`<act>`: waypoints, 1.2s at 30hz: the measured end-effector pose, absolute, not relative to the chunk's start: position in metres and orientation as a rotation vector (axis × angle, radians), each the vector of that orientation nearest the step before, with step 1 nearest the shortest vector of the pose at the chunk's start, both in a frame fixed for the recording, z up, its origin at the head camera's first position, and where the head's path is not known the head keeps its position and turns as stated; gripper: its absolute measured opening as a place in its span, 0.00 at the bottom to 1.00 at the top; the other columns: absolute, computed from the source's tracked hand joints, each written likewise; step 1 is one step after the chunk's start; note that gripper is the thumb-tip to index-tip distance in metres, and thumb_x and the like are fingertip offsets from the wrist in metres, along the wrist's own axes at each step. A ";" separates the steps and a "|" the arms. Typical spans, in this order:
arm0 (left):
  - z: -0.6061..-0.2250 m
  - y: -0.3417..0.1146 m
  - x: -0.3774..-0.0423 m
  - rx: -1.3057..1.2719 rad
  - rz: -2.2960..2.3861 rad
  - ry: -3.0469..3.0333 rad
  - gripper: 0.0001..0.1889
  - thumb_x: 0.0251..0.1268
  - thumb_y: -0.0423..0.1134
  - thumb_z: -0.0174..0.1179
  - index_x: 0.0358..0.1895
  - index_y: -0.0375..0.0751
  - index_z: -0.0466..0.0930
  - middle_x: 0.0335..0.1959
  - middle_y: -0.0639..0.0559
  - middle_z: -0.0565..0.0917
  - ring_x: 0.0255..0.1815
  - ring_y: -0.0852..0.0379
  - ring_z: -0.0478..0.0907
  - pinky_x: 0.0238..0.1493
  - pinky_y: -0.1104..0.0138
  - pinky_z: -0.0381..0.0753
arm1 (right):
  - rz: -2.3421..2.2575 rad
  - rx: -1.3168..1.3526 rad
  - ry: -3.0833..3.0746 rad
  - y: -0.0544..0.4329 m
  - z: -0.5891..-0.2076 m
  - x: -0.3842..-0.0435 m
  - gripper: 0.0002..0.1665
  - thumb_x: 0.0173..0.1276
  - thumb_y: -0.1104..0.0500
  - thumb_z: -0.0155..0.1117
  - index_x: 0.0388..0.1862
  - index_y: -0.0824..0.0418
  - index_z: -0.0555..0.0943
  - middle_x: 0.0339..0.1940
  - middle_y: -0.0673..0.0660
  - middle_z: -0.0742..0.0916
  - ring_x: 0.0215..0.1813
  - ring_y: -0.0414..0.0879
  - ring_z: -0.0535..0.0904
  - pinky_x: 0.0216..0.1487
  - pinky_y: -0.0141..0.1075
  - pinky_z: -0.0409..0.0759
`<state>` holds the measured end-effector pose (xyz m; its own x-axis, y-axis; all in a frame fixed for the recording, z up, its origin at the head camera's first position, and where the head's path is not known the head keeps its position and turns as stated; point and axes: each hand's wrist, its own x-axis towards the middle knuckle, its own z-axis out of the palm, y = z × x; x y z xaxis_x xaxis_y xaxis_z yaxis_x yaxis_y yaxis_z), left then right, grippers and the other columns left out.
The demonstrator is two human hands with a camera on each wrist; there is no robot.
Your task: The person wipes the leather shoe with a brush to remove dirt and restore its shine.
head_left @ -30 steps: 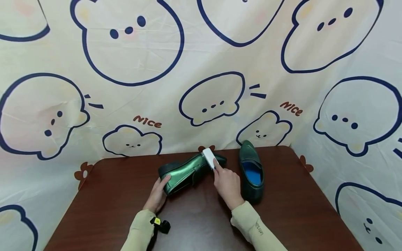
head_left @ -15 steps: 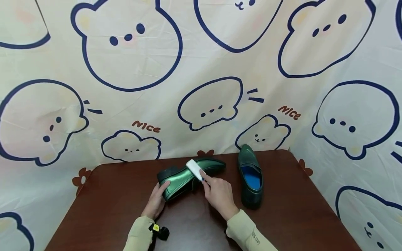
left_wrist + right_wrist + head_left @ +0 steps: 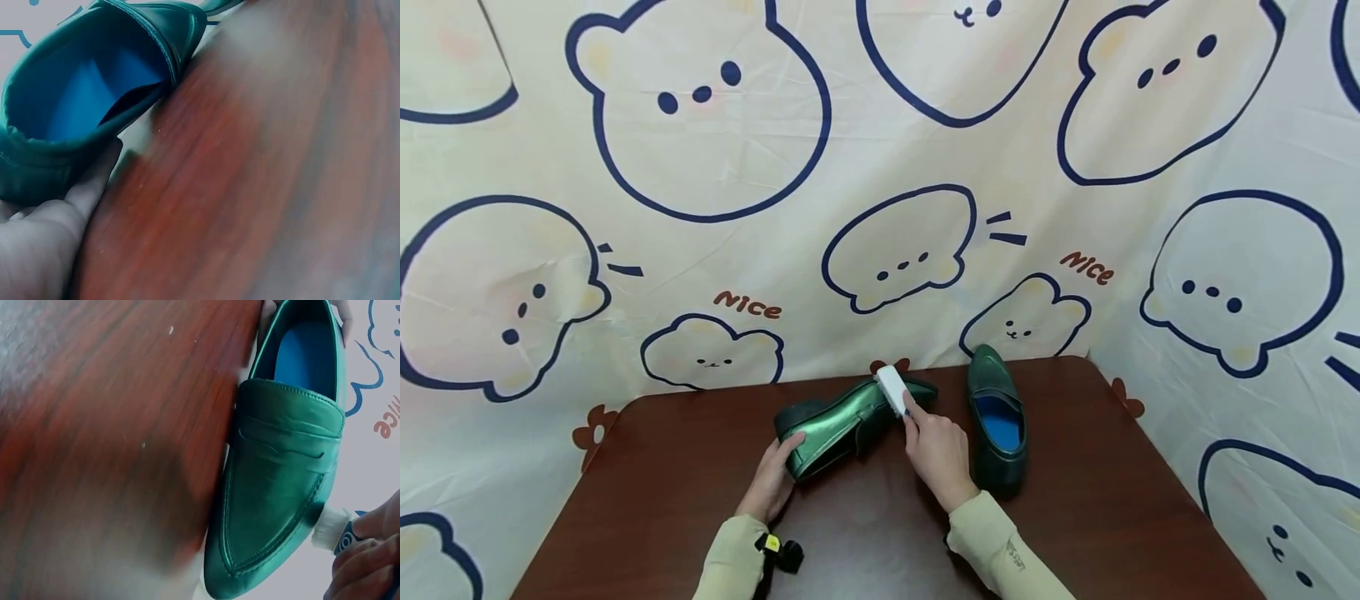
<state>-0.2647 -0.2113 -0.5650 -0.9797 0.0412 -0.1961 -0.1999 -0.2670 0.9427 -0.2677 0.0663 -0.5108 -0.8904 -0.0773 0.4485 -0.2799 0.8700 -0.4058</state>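
A shiny green loafer (image 3: 838,421) lies on its side on the table, its toe toward the back right. The left hand (image 3: 766,482) grips it at the heel, thumb over the upper. In the left wrist view, that hand (image 3: 44,244) is by the heel below the shoe's blue-lined opening (image 3: 62,100). A small white brush (image 3: 892,390) is pinched in the right hand (image 3: 942,457) against the shoe's side near the toe. The right wrist view has its pale bristles (image 3: 330,529) meeting the loafer's edge (image 3: 312,515). Fingers partly hide the brush's handle.
The matching green loafer (image 3: 998,467) stands upright with a blue insole, right of the right hand. Both are on a dark brown wooden table (image 3: 647,483). A cream cloth (image 3: 775,250) with bear drawings hangs behind the table's back edge.
The right hand has taken the brush along the loafer's side toward the heel, then back toward the toe. The left hand keeps its hold at the heel. The head view has tilted slightly.
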 end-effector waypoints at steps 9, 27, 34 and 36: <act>-0.552 -0.205 -0.268 -0.405 2.238 1.970 0.44 0.72 0.70 0.55 0.75 0.37 0.63 0.59 0.47 0.77 0.51 0.57 0.78 0.54 0.66 0.77 | 0.714 0.294 -2.629 0.053 -0.512 -0.269 0.27 0.78 0.54 0.63 0.75 0.49 0.76 0.15 0.47 0.75 0.16 0.38 0.65 0.19 0.32 0.66; -0.555 -0.207 -0.263 -0.470 2.043 2.146 0.49 0.68 0.79 0.47 0.69 0.34 0.72 0.63 0.42 0.78 0.52 0.55 0.79 0.56 0.62 0.77 | 0.689 0.270 -2.607 0.048 -0.523 -0.282 0.27 0.76 0.54 0.66 0.72 0.48 0.78 0.22 0.55 0.86 0.17 0.45 0.75 0.20 0.38 0.73; -0.558 -0.205 -0.264 -0.448 2.050 2.130 0.47 0.70 0.77 0.46 0.68 0.35 0.73 0.62 0.44 0.78 0.52 0.56 0.78 0.56 0.63 0.76 | 0.627 0.060 -2.695 0.071 -0.526 -0.290 0.28 0.77 0.54 0.64 0.75 0.49 0.76 0.15 0.53 0.79 0.16 0.47 0.74 0.20 0.40 0.74; -0.558 -0.203 -0.266 -0.437 2.056 2.136 0.46 0.70 0.77 0.46 0.67 0.35 0.74 0.61 0.45 0.79 0.51 0.57 0.78 0.56 0.63 0.76 | 0.656 0.068 -2.691 0.074 -0.524 -0.291 0.28 0.77 0.55 0.64 0.75 0.50 0.75 0.15 0.52 0.78 0.16 0.47 0.74 0.20 0.40 0.75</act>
